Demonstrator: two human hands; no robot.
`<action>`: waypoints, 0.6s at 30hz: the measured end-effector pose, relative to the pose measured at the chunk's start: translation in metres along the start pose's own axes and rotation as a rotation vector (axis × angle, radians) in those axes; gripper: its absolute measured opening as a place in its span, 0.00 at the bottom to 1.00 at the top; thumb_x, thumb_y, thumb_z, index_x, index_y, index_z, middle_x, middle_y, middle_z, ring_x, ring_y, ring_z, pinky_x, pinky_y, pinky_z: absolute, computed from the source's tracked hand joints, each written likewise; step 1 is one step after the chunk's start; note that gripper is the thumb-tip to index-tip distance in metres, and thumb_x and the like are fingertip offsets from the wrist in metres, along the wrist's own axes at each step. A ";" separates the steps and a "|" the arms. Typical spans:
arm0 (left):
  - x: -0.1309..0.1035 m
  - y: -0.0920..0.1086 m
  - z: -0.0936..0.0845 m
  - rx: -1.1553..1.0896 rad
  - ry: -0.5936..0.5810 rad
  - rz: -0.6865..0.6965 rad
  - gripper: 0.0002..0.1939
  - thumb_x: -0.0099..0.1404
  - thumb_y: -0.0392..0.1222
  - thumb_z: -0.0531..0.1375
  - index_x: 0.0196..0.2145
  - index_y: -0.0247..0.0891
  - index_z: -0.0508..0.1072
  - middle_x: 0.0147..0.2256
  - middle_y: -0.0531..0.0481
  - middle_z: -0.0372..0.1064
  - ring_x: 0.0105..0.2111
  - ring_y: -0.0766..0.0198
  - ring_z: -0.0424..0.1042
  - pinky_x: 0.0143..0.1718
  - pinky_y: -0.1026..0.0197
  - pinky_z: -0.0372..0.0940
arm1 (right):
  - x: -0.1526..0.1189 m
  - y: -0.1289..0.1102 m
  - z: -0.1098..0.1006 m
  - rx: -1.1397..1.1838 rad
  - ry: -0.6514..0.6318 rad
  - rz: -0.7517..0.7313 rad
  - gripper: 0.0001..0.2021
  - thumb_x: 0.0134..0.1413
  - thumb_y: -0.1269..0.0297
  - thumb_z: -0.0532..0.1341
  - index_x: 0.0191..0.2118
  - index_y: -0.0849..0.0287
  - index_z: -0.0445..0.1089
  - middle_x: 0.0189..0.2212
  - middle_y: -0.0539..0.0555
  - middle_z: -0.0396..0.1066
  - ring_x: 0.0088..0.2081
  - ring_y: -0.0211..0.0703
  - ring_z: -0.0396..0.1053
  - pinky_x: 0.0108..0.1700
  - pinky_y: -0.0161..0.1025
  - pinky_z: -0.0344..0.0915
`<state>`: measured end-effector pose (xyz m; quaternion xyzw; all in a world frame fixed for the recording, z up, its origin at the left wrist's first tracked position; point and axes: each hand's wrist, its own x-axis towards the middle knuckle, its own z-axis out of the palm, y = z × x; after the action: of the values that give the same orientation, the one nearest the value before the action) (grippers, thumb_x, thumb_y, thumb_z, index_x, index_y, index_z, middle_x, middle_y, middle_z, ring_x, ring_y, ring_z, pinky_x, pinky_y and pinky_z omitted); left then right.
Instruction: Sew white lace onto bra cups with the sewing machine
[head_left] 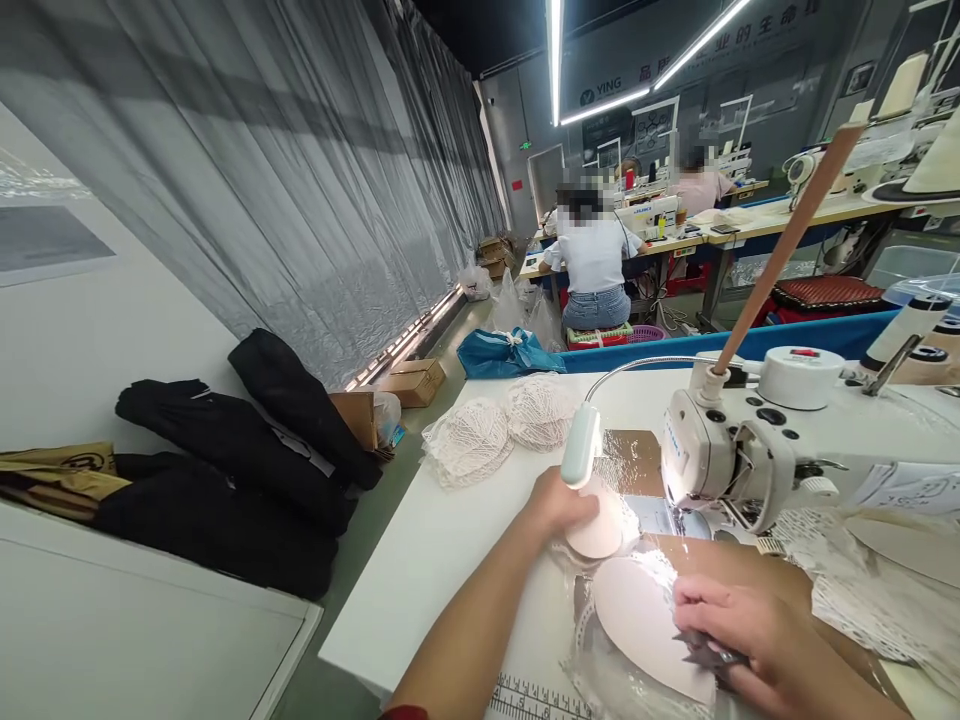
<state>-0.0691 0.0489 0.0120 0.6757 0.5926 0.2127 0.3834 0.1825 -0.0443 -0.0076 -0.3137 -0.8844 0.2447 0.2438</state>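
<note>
My left hand [556, 500] grips the edge of a pale pink bra cup [600, 532], thumb on top, just left of the sewing machine [694, 450] needle area. Its other fingers are mostly hidden. A second padded cup [637, 615] with lace and sheer fabric attached lies nearer to me. Over that cup's right side, my right hand [739, 625] is closed around dark metal thread snips [701, 652], blurred a little, with the blades pointing left. A small lamp [581, 445] on a bent neck lights the work.
Two stacks of lace cups [472, 440] sit at the table's far left. More lace pieces [840, 560] lie right of the machine. A printed ruler [536, 697] runs along the front. A blue cloth bag [510, 352] is beyond the table; a seated person [596, 255] works farther back.
</note>
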 end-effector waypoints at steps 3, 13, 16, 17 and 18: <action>-0.014 -0.001 -0.004 -0.153 -0.063 -0.009 0.08 0.53 0.41 0.63 0.31 0.35 0.71 0.28 0.52 0.68 0.33 0.60 0.68 0.34 0.63 0.62 | 0.001 -0.006 -0.011 0.032 -0.075 0.034 0.09 0.55 0.66 0.57 0.25 0.54 0.68 0.28 0.49 0.71 0.27 0.40 0.68 0.30 0.34 0.65; -0.041 0.003 -0.004 -0.630 -0.288 0.015 0.14 0.51 0.41 0.64 0.36 0.33 0.71 0.31 0.49 0.69 0.31 0.63 0.69 0.33 0.64 0.63 | 0.005 0.007 -0.017 0.170 -0.076 0.418 0.20 0.61 0.45 0.52 0.28 0.55 0.67 0.27 0.50 0.69 0.31 0.43 0.68 0.33 0.37 0.63; -0.041 0.005 -0.001 -0.697 -0.344 0.024 0.16 0.50 0.40 0.64 0.38 0.33 0.71 0.31 0.49 0.69 0.31 0.63 0.69 0.33 0.64 0.63 | 0.020 0.005 -0.013 0.348 0.060 0.572 0.18 0.56 0.45 0.58 0.45 0.51 0.71 0.44 0.53 0.74 0.47 0.50 0.70 0.47 0.39 0.66; -0.041 0.005 0.000 -0.709 -0.358 0.027 0.17 0.49 0.40 0.64 0.38 0.33 0.71 0.31 0.49 0.69 0.31 0.63 0.69 0.33 0.63 0.63 | 0.025 0.004 -0.010 0.386 0.085 0.591 0.20 0.54 0.47 0.60 0.48 0.51 0.70 0.47 0.54 0.73 0.50 0.52 0.69 0.49 0.41 0.66; -0.042 0.005 0.000 -0.714 -0.369 0.030 0.18 0.49 0.41 0.64 0.39 0.33 0.71 0.31 0.49 0.69 0.31 0.63 0.69 0.34 0.63 0.63 | 0.030 0.003 -0.007 0.411 0.093 0.592 0.21 0.52 0.48 0.61 0.48 0.52 0.71 0.46 0.54 0.74 0.49 0.54 0.70 0.49 0.42 0.66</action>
<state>-0.0744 0.0089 0.0231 0.5353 0.3928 0.2859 0.6910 0.1676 -0.0198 0.0042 -0.5115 -0.6756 0.4627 0.2606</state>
